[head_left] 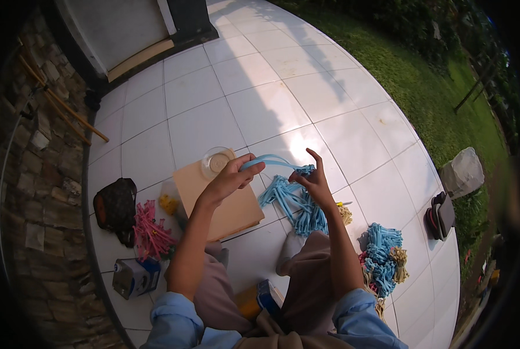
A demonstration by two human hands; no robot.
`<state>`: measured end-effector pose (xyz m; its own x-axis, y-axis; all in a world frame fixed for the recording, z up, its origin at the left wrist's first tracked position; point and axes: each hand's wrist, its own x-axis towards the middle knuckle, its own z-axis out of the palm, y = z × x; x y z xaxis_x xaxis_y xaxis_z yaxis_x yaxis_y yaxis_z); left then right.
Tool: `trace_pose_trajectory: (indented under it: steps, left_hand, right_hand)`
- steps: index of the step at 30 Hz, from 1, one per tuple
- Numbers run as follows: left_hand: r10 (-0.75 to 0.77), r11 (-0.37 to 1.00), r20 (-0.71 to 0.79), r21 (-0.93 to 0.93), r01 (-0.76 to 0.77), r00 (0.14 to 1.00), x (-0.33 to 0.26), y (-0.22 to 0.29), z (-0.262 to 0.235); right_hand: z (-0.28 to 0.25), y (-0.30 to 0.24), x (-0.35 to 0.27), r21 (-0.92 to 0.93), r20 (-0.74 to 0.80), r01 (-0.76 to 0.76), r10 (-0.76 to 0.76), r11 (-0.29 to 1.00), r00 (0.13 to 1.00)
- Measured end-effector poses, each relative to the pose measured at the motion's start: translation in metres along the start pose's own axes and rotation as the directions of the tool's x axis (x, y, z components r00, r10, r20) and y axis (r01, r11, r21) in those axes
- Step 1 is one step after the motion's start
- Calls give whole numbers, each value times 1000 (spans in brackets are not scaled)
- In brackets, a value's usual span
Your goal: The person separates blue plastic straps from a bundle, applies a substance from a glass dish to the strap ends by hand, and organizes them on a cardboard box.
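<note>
A light blue strap (276, 158) arches between my two hands. My left hand (232, 177) is closed on its flat end, with the thumb pressed along it. At the strap's other end is a bunched, knotted part (304, 169), pinched in my right hand (318, 186) while one finger points up. Just below my hands, a loose heap of similar blue straps (309, 216) lies on the tiles beside my foot. The tan board (228, 209) lies left of that heap, and a clear round tub (214, 163) rests on its far corner.
Pink straps (150, 232), a dark bag (114, 206) and a metal can (135, 278) lie to my left. Blue and beige bundles (383, 250) are at right, with a dark wallet-like item (440, 216) and a whitish plastic bag (463, 173) beyond. A box (268, 298) sits between my legs.
</note>
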<state>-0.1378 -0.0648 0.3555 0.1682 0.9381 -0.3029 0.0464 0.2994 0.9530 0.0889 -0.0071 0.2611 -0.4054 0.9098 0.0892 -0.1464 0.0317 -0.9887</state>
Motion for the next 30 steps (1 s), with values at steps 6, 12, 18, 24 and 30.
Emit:
trace_pose_trajectory:
  steps: [6,12,18,24,30]
  left_hand:
    - [59,711,24,700,-58,998,-14,-24,-1]
    - [-32,989,132,144,13,991,9,-46,45]
    - [213,883,-81,443,-156,974,0,-50,49]
    - [33,944,-36,329,-19,999,-18,-49,47]
    - [142,936,-47,331,-119,989,-24,-48,48]
  right_hand:
    - [28,-26,-14,-333,-106,11,-49,943,993]
    - [49,-27,-13,-567,-132,-43,-39,822,990]
    - [44,-28,-8,-842,-122,-51,-98,537,988]
    - [46,-11,-7,-873,-45,73,-229,481,972]
    - [31,-8,-1,-872,-184,-121,-89,475,979]
